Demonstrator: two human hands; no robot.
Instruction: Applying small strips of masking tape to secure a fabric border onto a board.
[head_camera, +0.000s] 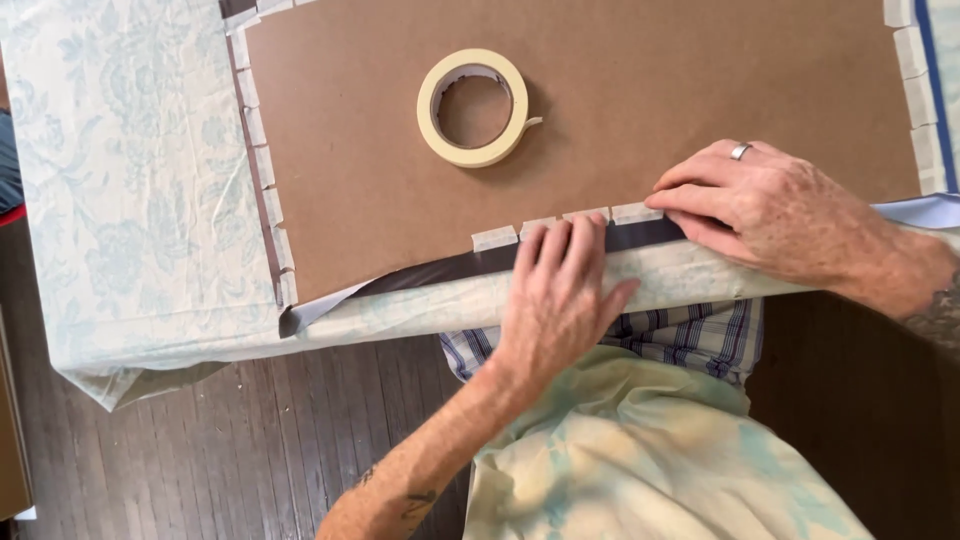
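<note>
Pressing flat and open, the left hand (560, 295) and right hand (765, 205) hide tape strips (495, 238) along the brown paper's (640, 90) near edge.

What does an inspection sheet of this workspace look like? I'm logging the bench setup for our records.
Surface: table under a pale floral cloth, wrinkled.
Job's things: brown paper-covered board, short masking-tape strips along its edges; cream masking-tape roll lying flat on the board.
Clutter: nothing seen.
Hands: left hand pressing fingers on the board's near edge; right hand with a ring, pressing tape strips beside it.
Cables: nothing seen.
Surroundings: dark wooden floor; person's plaid shirt at the table edge.
</note>
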